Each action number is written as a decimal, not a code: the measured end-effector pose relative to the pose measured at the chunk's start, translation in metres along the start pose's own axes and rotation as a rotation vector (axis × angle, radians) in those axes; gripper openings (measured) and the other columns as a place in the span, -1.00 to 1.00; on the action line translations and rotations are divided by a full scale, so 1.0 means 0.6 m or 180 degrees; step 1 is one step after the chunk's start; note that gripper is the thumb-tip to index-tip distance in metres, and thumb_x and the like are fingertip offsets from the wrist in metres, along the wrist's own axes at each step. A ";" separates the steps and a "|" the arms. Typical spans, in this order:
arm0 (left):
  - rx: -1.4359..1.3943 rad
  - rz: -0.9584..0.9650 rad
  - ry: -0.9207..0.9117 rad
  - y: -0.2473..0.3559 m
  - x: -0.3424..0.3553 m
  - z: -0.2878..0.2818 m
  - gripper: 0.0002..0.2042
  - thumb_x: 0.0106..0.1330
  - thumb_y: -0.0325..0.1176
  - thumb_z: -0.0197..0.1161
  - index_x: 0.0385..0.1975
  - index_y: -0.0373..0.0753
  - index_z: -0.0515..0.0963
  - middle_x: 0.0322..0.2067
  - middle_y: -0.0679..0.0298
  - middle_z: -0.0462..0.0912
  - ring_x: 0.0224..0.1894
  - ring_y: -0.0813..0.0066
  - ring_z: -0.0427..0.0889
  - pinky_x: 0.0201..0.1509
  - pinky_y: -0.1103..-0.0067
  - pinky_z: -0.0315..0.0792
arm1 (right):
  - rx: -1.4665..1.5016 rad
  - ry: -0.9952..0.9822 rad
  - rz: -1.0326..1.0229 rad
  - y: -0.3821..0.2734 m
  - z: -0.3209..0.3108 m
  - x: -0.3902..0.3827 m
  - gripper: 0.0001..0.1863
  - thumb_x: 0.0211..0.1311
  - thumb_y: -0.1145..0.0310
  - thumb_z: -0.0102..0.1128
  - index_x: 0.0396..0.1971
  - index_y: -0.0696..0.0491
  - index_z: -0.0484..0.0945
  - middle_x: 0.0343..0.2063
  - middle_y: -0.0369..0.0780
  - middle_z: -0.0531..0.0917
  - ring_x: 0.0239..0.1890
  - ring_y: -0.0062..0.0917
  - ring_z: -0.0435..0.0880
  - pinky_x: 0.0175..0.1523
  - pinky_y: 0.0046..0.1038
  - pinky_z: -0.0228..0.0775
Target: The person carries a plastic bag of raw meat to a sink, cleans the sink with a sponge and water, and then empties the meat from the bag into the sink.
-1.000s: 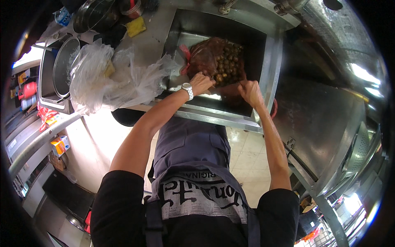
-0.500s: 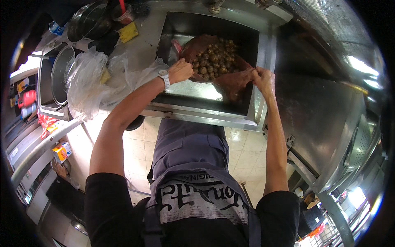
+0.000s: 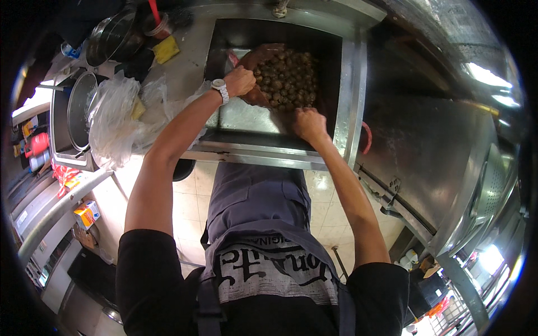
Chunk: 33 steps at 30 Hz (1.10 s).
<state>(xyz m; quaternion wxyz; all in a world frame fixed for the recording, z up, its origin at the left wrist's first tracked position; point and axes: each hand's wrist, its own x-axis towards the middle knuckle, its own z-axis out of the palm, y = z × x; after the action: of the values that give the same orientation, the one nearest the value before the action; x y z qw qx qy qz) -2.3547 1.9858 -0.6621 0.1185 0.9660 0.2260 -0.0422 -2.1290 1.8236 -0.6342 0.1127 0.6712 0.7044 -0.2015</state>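
A reddish-brown mesh bag lies opened out in a steel sink. On it is a heap of small round brown shells, maybe snails; their exact kind is too small to tell. My left hand, with a pale watch on its wrist, is closed on the bag's left edge. At the heap's near right side my right hand is closed, knuckles up. The dark mesh seems bunched under its fingers, though they hide most of it.
Left of the sink, clear plastic bags lie crumpled beside a round metal pan. A yellow sponge and a tub with a red handle stand behind them. A steel counter adjoins on the right.
My right hand has moved left and toward me, from the sink's right edge to the heap's near side. The mesh stretched out on the right has folded in. My left hand keeps its grip.
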 end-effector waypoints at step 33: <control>-0.0222 0.0100 0.0474 0.010 -0.003 -0.033 -0.73 0.11 -0.31 0.05 -0.70 -0.32 0.55 -0.63 0.04 0.54 -0.48 0.13 0.57 -0.24 0.38 0.39 | 0.2458 0.0860 0.0732 -0.115 0.083 0.122 -0.73 0.09 0.18 0.09 -0.35 0.04 0.62 -0.48 0.05 0.58 -0.34 -0.09 0.59 -0.25 -0.25 0.43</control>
<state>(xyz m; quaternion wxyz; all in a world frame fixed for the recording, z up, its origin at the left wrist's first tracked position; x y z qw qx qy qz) -2.3533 1.9847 -0.6413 0.1357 0.9651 0.2203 0.0395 -2.2080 1.8665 -0.7009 -0.2186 0.7587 0.5062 -0.3469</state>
